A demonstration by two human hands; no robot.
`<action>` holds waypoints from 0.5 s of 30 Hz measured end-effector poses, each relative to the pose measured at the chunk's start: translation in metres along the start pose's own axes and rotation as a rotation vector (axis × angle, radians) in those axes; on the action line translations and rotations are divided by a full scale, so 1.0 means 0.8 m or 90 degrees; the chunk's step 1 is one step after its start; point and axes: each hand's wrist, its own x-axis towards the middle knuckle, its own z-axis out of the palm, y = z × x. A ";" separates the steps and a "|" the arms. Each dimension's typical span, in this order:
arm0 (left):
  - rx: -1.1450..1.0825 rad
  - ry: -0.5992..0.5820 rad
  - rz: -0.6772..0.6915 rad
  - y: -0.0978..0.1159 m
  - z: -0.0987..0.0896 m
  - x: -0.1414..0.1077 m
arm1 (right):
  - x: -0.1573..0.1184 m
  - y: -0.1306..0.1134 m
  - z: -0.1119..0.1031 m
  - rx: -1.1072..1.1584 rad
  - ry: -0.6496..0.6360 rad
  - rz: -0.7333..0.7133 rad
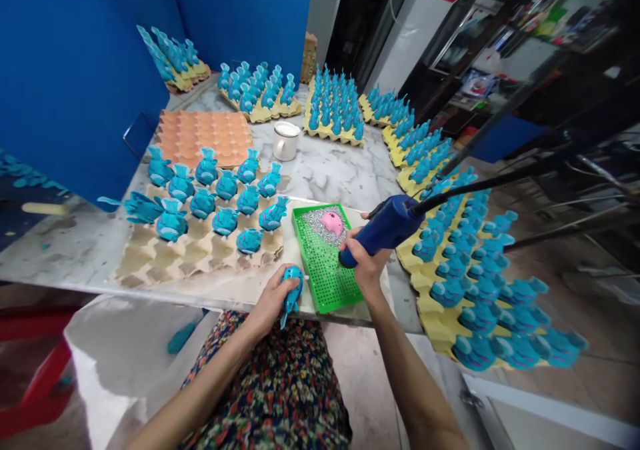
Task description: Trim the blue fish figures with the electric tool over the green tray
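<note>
My left hand (pixel 276 298) is closed around a blue plastic toy figure (pixel 293 283) at the table's front edge, above my lap. The toy looks like a bird or fish with a tail. In my right hand (pixel 367 257) is a blue corded electric screwdriver (pixel 387 227), tilted over the right side of a green perforated basket (pixel 325 283); its tip is hidden. Heaped at the basket's far end are small silver pieces that look like screws (pixel 315 222), with a pink plastic piece (pixel 332 223) lying on them.
Left of the basket, an egg tray (pixel 193 260) bears several blue toys. More toys fill yellow trays (pixel 425 303) along the right and back. An orange tray (pixel 205 133) and a white mug (pixel 286 141) stand behind. The screwdriver's cord (pixel 465 189) runs off right.
</note>
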 end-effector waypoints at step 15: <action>0.044 0.004 0.011 0.005 0.004 -0.002 | -0.010 0.008 -0.010 0.043 -0.005 -0.032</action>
